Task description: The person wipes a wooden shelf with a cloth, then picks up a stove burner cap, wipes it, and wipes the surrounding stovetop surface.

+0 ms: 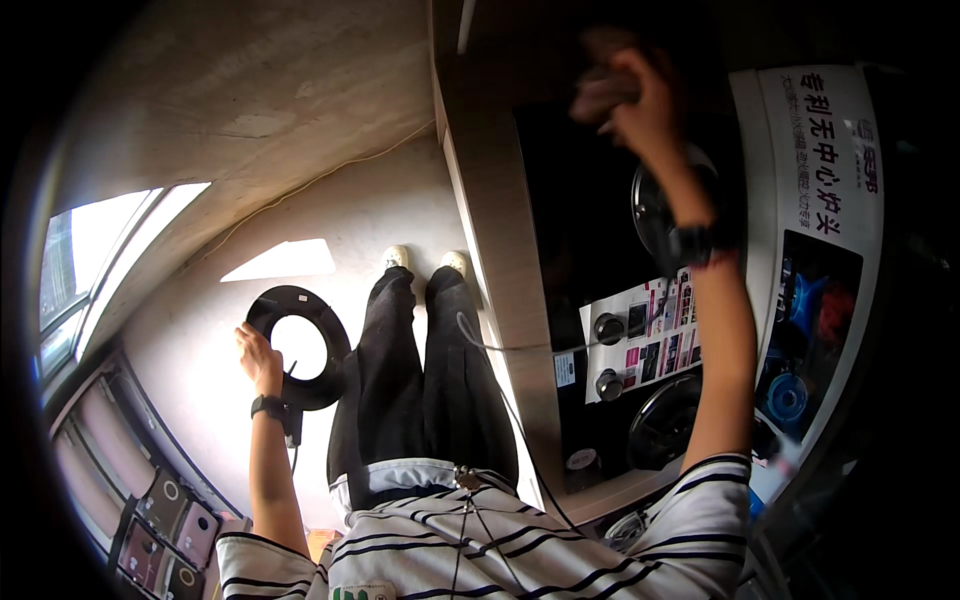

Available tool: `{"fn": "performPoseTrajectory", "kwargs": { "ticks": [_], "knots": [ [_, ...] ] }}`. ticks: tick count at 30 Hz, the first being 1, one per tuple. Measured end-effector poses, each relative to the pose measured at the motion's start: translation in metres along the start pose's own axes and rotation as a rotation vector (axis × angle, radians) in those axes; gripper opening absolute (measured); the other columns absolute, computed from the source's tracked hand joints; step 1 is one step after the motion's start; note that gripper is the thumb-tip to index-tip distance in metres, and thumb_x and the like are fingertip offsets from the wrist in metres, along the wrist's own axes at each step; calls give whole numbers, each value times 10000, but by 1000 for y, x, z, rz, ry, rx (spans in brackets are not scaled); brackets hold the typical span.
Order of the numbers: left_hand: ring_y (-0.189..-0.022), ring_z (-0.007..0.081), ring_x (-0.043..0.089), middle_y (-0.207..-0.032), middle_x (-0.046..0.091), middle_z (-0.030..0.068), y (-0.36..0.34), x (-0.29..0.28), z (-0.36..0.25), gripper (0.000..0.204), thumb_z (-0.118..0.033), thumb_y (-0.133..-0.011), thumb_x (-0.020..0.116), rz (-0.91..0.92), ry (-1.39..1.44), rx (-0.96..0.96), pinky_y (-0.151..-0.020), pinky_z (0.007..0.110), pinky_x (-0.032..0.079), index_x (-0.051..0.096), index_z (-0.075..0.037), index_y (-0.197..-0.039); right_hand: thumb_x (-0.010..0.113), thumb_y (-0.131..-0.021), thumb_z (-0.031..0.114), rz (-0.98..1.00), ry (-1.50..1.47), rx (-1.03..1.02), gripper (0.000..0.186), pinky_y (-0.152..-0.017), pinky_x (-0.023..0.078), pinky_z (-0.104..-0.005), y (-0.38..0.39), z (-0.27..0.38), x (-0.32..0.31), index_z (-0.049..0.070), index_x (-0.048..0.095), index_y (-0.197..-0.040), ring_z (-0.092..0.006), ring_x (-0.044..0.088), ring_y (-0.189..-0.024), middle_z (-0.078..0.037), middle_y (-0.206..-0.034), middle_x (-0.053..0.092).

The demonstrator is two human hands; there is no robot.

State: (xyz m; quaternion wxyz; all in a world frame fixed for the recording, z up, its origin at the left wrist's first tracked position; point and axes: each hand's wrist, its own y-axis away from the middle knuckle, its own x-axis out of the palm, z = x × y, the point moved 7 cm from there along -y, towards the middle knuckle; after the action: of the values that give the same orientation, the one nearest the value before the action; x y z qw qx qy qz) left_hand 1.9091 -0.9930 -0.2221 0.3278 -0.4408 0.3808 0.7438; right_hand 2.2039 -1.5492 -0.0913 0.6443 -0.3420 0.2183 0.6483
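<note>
My left hand (260,358) grips the edge of a flat black ring (334,335) with a large round hole, held out over the pale floor beside my legs. A small black box with a cable (292,425) hangs near that wrist. My right arm stretches forward over a black glass gas hob (560,210). In my right hand (645,105), closed and smeared by motion, is a crumpled brownish cloth (603,92), its outline blurred. Beneath the right forearm are a burner (655,205) and two round knobs (608,328) on a printed sheet.
A second burner (665,425) lies nearer me on the hob. To its right stands a large printed display panel (815,150). A thin cable (520,349) crosses from the hob to my legs. Boxed panels with round openings (165,530) stand lower left, below a window (90,260).
</note>
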Motion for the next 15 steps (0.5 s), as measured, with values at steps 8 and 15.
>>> {"fn": "performPoseTrajectory", "kwargs": {
  "ticks": [8,15],
  "knots": [
    [-968,311,529,-1023,461,168,8,-11,-6,409,106,-659,568,-26,-37,29,-751,355,524,385,17,-1015,668,-675,152,-70,476,169,568,-800,494,-386,-12,-139,-33,105,452,-1198,-326,539,-1039,-145,-1169,517],
    [-967,323,533,-1021,467,173,14,9,19,406,83,-650,593,10,-36,-56,-752,356,518,389,15,-993,732,-647,273,1,756,262,570,-811,470,-481,32,-83,-4,227,468,-1150,-380,428,-1121,-151,-1240,377]
  ]
}}
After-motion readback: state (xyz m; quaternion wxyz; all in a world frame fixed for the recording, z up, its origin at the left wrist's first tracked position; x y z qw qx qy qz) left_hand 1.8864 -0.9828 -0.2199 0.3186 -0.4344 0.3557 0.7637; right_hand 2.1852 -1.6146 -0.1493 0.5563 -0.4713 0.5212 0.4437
